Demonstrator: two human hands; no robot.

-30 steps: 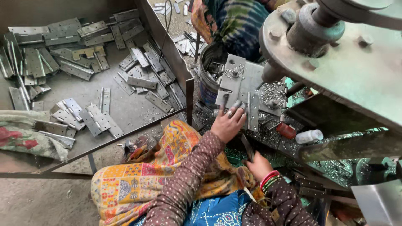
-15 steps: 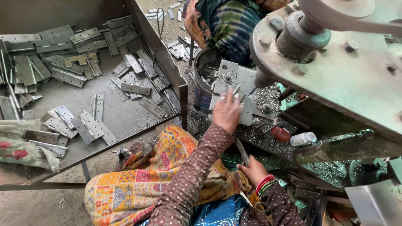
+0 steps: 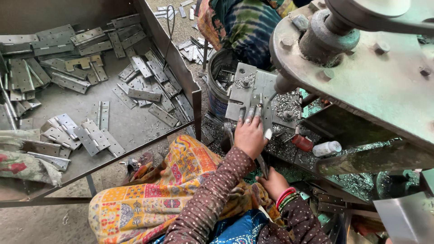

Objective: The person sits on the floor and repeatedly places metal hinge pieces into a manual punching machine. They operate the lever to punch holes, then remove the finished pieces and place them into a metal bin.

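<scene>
Since the earlier frame, left hand [image 3: 249,135] is advanced onto the metal plate [image 3: 246,92], fingers spread flat to steady it; right hand [image 3: 272,182] grips a tool at centre frame.

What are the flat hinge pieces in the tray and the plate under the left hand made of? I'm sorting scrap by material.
The hinge pieces look like bare sheet steel: dull grey, thin, with punched holes. The plate under the left hand also looks like steel, grey and scuffed, with bright metal shavings beside it. The exact alloy cannot be told.
</scene>
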